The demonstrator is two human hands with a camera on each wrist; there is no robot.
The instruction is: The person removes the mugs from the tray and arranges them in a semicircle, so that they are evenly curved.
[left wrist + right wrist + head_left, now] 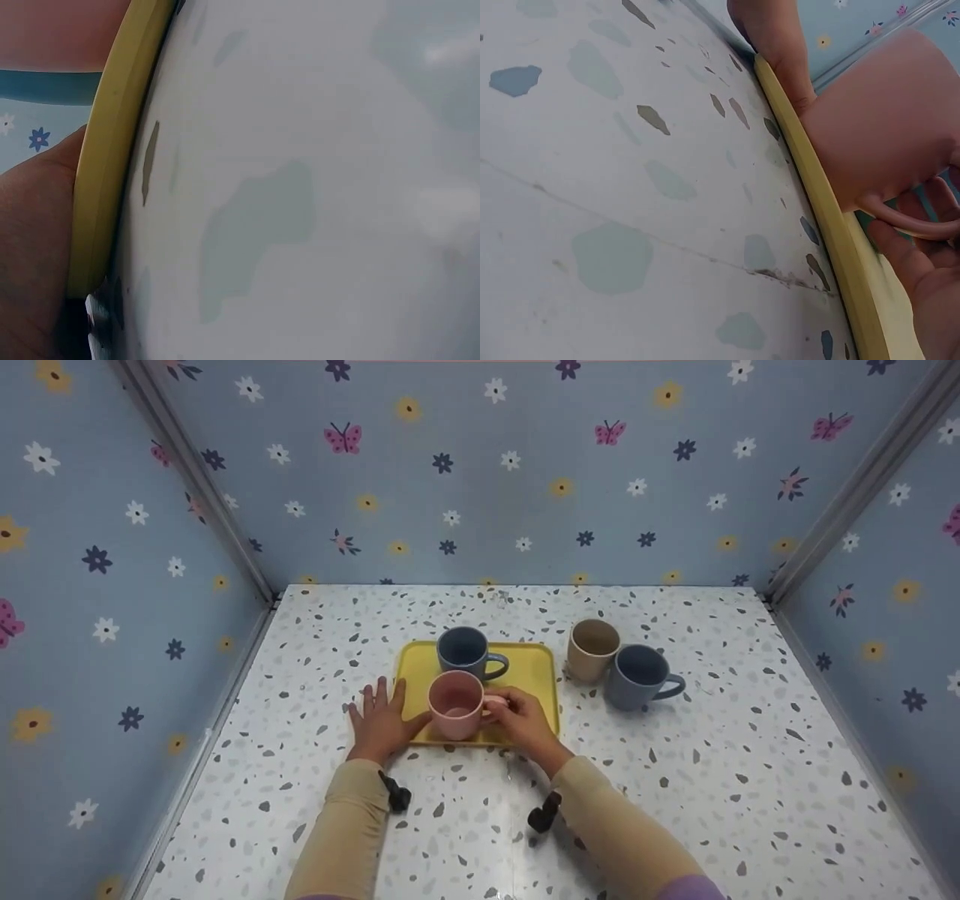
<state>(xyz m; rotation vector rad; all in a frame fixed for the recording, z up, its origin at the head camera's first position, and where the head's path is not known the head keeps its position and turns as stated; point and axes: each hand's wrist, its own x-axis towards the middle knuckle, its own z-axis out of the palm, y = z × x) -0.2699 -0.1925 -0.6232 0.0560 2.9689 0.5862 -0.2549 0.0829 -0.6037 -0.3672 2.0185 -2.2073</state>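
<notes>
A pink mug [457, 724] stands on the front part of a yellow tray [531, 660], its handle turned right. My right hand [525, 726] grips that handle, as the right wrist view also shows with fingers round the pink handle [907, 219]. Spread at the tray's front left corner, my left hand [381, 726] has straight fingers, the thumb reaching over the rim toward the pink mug. Behind the pink mug, a dark blue mug [461, 649] sits on the tray, its handle also to the right. In the left wrist view the tray's edge [112, 150] passes beside the left hand.
Right of the tray stand a beige cup [589, 660] and a grey-blue mug [634, 686], close together. All rest on a white speckled table [465, 825]. Flower-patterned panels [480, 510] enclose the table at the back and both sides.
</notes>
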